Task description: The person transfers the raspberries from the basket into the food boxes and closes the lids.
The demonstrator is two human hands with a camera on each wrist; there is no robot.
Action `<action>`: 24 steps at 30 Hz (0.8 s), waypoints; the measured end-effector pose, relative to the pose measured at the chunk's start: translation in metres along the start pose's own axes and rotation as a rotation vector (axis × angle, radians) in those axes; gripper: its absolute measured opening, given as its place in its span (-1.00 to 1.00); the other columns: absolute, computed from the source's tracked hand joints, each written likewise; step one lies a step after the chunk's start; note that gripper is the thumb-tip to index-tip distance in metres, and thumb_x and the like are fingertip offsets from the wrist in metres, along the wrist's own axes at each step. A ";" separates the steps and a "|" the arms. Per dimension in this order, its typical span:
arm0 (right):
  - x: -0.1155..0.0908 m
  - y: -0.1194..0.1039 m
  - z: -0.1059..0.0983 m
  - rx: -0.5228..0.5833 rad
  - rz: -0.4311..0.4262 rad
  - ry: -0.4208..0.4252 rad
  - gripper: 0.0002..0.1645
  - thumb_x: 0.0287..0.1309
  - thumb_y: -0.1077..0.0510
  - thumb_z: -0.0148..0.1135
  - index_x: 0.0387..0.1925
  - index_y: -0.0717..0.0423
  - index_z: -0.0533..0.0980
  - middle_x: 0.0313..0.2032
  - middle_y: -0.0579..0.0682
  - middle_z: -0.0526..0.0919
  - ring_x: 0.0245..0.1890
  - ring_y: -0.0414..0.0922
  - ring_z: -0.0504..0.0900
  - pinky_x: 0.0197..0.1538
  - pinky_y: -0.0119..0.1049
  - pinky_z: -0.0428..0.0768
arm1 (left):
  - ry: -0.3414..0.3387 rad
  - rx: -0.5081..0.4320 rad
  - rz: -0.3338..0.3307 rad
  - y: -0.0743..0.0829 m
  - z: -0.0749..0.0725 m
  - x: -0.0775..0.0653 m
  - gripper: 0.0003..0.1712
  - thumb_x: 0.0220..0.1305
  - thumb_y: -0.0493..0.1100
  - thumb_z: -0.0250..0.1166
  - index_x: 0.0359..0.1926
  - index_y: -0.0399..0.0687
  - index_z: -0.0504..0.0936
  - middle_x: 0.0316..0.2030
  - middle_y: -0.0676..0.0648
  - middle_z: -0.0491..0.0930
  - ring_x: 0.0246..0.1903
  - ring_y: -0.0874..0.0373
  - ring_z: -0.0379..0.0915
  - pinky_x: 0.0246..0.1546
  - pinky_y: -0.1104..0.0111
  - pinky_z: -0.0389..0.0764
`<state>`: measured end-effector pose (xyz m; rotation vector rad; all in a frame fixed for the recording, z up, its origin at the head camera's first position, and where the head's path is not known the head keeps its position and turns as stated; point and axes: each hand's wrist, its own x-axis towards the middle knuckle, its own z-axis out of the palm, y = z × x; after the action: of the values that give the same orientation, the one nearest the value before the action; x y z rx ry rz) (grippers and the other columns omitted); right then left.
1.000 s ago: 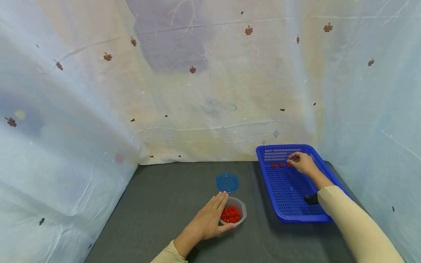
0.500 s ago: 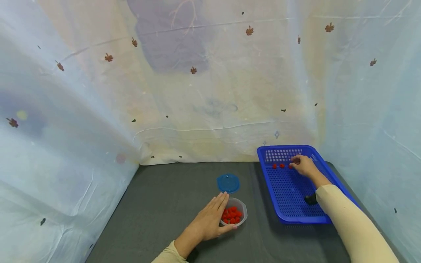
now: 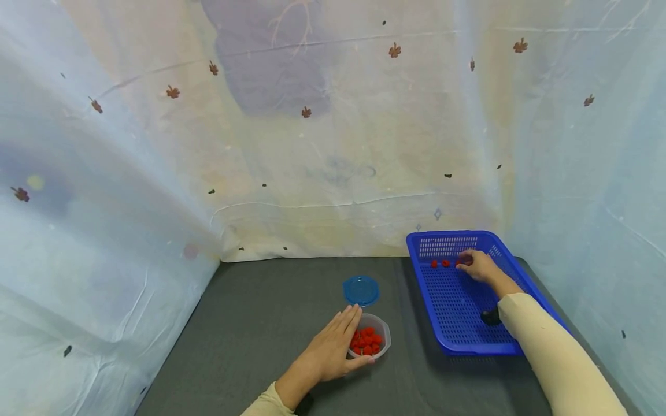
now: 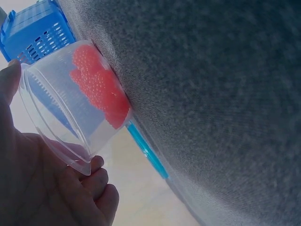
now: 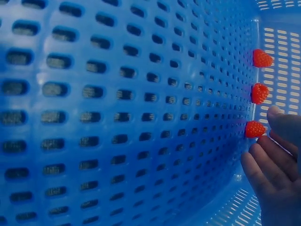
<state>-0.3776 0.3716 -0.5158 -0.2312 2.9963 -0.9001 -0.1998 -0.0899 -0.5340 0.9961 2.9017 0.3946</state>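
Observation:
In the head view my left hand [image 3: 333, 344] lies along the near-left side of a clear plastic tub [image 3: 382, 329] of red raspberries [image 3: 366, 341]. Its fingers are straight, and the thumb reaches along the near rim. The left wrist view shows thumb and fingers touching the tub's rim [image 4: 56, 113] at opposite sides. My right hand [image 3: 483, 268] is inside the blue basket [image 3: 437, 312], at the right end of a row of raspberries. In the right wrist view its thumb and bent fingers are right by the nearest raspberry [image 5: 255, 129]; I cannot tell if they hold one.
A round blue lid [image 3: 361, 290] lies on the dark grey tabletop [image 3: 276, 312], just behind the tub. Two more raspberries, a far one [image 5: 262, 58] and a middle one [image 5: 259, 93], sit along the basket's end wall. A patterned cloth [image 3: 322, 156] hangs behind and at both sides.
My right hand has lowered toward the basket floor beside the raspberry row. The left hand stays against the tub.

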 end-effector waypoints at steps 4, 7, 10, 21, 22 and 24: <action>0.000 -0.002 0.001 -0.011 -0.004 -0.025 -0.47 0.47 0.29 0.30 0.27 0.63 0.44 0.10 0.55 0.63 0.13 0.45 0.62 0.24 0.35 0.59 | 0.003 0.001 -0.003 0.000 0.000 0.000 0.23 0.46 0.61 0.01 0.75 -0.13 -0.06 0.74 -0.05 -0.11 0.71 0.01 -0.16 0.67 0.09 0.07; -0.001 -0.003 0.001 -0.031 -0.024 -0.037 -0.48 0.45 0.31 0.31 0.24 0.65 0.46 0.04 0.53 0.65 0.08 0.43 0.64 0.19 0.33 0.62 | 0.001 0.002 -0.005 0.000 0.000 0.000 0.23 0.45 0.61 0.02 0.75 -0.13 -0.06 0.74 -0.05 -0.10 0.71 0.01 -0.16 0.67 0.08 0.07; -0.002 -0.004 0.000 -0.040 -0.026 -0.039 -0.54 0.42 0.32 0.33 0.18 0.62 0.51 -0.04 0.46 0.68 -0.01 0.36 0.67 0.12 0.29 0.64 | -0.005 0.001 -0.007 0.000 0.000 0.000 0.23 0.45 0.60 0.03 0.75 -0.13 -0.06 0.74 -0.04 -0.11 0.71 0.02 -0.17 0.67 0.08 0.07; -0.003 -0.008 -0.002 -0.011 0.030 -0.061 -0.91 0.36 0.39 0.38 -0.21 0.42 0.62 -0.27 0.23 0.69 -0.23 0.13 0.65 -0.01 0.18 0.67 | -0.003 0.001 -0.002 0.000 0.002 0.000 0.23 0.46 0.61 0.01 0.75 -0.13 -0.07 0.74 -0.05 -0.12 0.71 0.01 -0.18 0.67 0.08 0.06; -0.003 -0.008 -0.002 -0.010 0.030 -0.063 -0.91 0.36 0.39 0.37 -0.21 0.42 0.62 -0.28 0.23 0.68 -0.24 0.12 0.66 -0.02 0.18 0.68 | -0.001 0.001 -0.001 0.000 0.001 0.000 0.23 0.46 0.61 0.01 0.75 -0.13 -0.06 0.74 -0.05 -0.12 0.71 0.02 -0.18 0.67 0.08 0.06; -0.003 -0.008 -0.002 -0.009 0.030 -0.065 -0.91 0.36 0.40 0.37 -0.21 0.43 0.62 -0.28 0.23 0.69 -0.25 0.11 0.66 -0.03 0.16 0.68 | 0.000 0.000 -0.002 0.000 0.002 0.000 0.23 0.46 0.61 0.02 0.75 -0.14 -0.06 0.74 -0.05 -0.11 0.71 0.02 -0.18 0.67 0.08 0.06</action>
<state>-0.3732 0.3667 -0.5100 -0.2113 2.9370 -0.8593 -0.2000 -0.0897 -0.5356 0.9930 2.9028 0.3941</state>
